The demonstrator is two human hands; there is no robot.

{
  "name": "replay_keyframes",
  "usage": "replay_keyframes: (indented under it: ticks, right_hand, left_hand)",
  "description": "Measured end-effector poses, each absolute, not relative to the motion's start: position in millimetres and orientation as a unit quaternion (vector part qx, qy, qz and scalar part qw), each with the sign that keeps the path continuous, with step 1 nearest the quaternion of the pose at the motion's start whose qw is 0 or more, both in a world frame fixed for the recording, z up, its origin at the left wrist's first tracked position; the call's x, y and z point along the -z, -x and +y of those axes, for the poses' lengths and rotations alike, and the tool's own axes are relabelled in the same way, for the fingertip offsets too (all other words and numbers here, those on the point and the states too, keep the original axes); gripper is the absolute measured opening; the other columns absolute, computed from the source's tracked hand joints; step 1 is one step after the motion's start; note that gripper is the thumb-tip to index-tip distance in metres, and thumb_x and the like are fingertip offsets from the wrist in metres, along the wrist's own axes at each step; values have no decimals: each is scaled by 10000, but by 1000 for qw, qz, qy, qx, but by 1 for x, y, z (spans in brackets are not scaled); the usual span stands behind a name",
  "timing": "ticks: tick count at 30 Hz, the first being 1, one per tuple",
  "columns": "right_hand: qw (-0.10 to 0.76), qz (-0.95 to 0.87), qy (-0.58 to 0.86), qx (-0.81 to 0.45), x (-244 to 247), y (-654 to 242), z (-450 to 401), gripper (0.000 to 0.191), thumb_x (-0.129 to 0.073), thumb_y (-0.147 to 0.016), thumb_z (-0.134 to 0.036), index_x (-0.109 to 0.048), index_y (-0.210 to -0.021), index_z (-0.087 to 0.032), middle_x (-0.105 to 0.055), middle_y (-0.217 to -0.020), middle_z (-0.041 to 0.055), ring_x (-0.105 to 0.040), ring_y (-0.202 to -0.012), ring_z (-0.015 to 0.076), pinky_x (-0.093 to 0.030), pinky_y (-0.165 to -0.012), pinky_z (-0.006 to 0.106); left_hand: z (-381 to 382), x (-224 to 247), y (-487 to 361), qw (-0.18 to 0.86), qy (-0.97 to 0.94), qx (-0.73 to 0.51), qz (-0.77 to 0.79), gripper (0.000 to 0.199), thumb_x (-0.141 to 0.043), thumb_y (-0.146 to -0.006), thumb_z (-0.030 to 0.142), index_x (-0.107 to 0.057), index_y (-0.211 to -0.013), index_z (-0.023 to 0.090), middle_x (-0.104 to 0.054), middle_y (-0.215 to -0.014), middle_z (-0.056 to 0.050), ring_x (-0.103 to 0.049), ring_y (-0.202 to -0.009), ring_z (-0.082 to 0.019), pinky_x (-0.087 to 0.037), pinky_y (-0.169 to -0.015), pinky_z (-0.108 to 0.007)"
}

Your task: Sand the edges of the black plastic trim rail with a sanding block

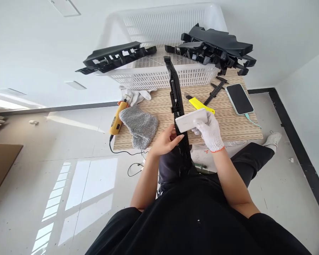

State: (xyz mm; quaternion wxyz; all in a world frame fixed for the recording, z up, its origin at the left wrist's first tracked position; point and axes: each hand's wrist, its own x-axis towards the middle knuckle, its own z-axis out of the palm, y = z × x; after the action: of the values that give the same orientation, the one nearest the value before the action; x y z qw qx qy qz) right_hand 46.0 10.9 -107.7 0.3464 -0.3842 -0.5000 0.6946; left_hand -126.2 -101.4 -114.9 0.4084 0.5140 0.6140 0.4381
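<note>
A long black plastic trim part point(176, 92) runs from my lap up over the table's near edge, ribbed side showing. My bare left hand point(167, 140) is closed around its lower part, the thumb lying across it. In a white knit glove with an orange cuff, my right hand point(208, 130) grips a flat white rectangular block point(190, 120), possibly a power bank. The block lies over the trim part just above my left thumb; I cannot tell whether they touch. Beyond my right hand lies a yellow utility knife point(199, 105), blade out.
Left on the wood-grain table point(163, 113) are a grey cloth point(140, 126), a yellow corded tool point(118, 118) and white gloves point(135, 96). Black calipers point(215, 92) and a cabled phone point(239, 99) lie right. Behind, a white basket point(159, 77) carries black trim parts point(215, 46).
</note>
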Motion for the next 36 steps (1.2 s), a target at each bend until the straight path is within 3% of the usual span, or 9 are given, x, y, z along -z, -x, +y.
replay_keyframes:
  ticks: [3,7,11,15,19,23,27,31,36]
  right_hand:
    - [287,-550,382,-686,106,-45,11,520,-860,-704,-426,-564,-1070,-206,-679,-765,-26,-646,-568,120,-505,-444,211]
    - [349,-507,426,-663,104,-41,11,459,-768,-802,-535,-554,-1037,-203,-644,-659,-43,-596,-479,103,-456,-389,193]
    - [294,-526,417,-680,101,-40,11,513,-841,-732,-523,-564,-1027,-208,-657,-679,-40,-609,-477,105,-459,-380,187]
    - [353,-492,450,-657,99,-40,11,464,-737,-818,-597,-547,-1017,-223,-638,-652,-48,-574,-441,88,-439,-365,178]
    - [277,-540,423,-673,99,-41,11,504,-817,-755,-558,-578,-1038,-216,-657,-663,-33,-626,-473,124,-474,-372,199]
    - [345,-501,452,-652,100,-43,10,449,-712,-845,-592,-577,-1060,-222,-679,-691,-21,-617,-468,117,-459,-369,199]
    - [287,-579,433,-628,101,-45,7,465,-805,-773,-553,-629,-1042,-216,-711,-756,-2,-650,-524,126,-494,-407,203]
    - [339,-524,443,-644,100,-44,6,454,-694,-853,-627,-598,-1033,-222,-671,-685,-19,-639,-512,119,-460,-389,186]
    - [297,-516,447,-667,94,-45,9,481,-765,-785,-638,-608,-943,-212,-676,-655,-8,-617,-471,114,-446,-364,184]
  left_hand:
    - [-101,118,128,408,-534,-420,609,504,-651,-911,534,-583,-1247,165,-699,-905,-63,-635,-657,-161,-553,-550,-266]
    - [-101,118,128,421,-530,-417,607,487,-620,-939,528,-557,-1263,170,-661,-791,-19,-621,-628,-157,-540,-531,-259]
    - [-101,118,128,404,-543,-423,603,488,-641,-934,518,-557,-1259,165,-667,-817,-24,-618,-629,-150,-529,-532,-253]
    - [-101,121,130,425,-541,-425,588,424,-620,-958,501,-555,-1214,168,-641,-778,-13,-606,-620,-138,-506,-513,-229]
    - [-101,123,131,413,-535,-437,594,456,-652,-940,491,-559,-1251,171,-668,-851,-39,-625,-648,-145,-551,-539,-242]
    - [-101,122,130,458,-505,-463,567,502,-633,-960,488,-488,-1334,186,-667,-876,-36,-627,-657,-131,-575,-533,-222]
    - [-101,124,128,445,-482,-489,575,522,-680,-926,507,-510,-1298,183,-674,-969,-65,-641,-656,-125,-579,-519,-215]
    - [-100,126,129,462,-480,-489,563,539,-664,-941,504,-479,-1347,201,-680,-924,-45,-625,-640,-111,-576,-528,-201]
    - [-100,126,129,447,-483,-496,567,566,-678,-930,507,-477,-1356,194,-687,-964,-61,-642,-656,-117,-581,-537,-208]
